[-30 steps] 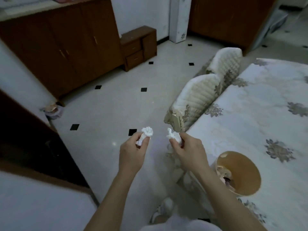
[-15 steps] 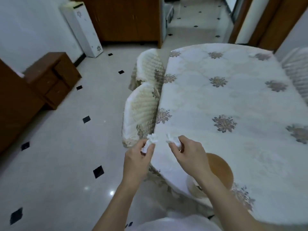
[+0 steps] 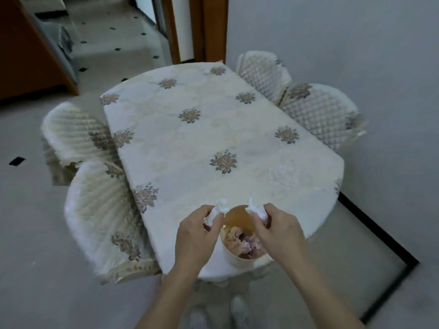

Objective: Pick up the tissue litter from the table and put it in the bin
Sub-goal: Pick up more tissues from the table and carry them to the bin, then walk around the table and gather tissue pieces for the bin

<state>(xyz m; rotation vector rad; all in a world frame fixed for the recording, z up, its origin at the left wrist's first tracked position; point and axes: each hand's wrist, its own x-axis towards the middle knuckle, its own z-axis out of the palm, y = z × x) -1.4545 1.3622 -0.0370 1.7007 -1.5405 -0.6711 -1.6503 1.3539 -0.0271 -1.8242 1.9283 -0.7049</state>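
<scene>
**Head view, looking down over the table end.** I see the left hand (image 3: pixel 197 231) pinching a crumpled white tissue wad (image 3: pixel 219 206) between thumb and curled fingers. The wad's frilled end sticks out past the fingertips. The right hand (image 3: pixel 278 230) pinches a second tissue wad (image 3: pixel 257 210) in the same manner. The two wads are apart. Between the two sets of fingertips lies the open mouth of the bin (image 3: pixel 234 258), a small pale round tub standing at the near edge of the flower-patterned table (image 3: pixel 202 138). Each wad is held over one side of the bin's rim. Below the fingers, inside the bin, I make out crumpled brownish and pinkish scraps (image 3: pixel 240 238). Beyond the right fingertips a pale ruffled patch (image 3: pixel 285 174) lies on the table, and I cannot tell whether it is tissue or pattern. Two ribbed chairs (image 3: pixel 99 214) stand outward of the left fingers, and two quilted chairs (image 3: pixel 320 112) stand far beyond the right fingers.
</scene>
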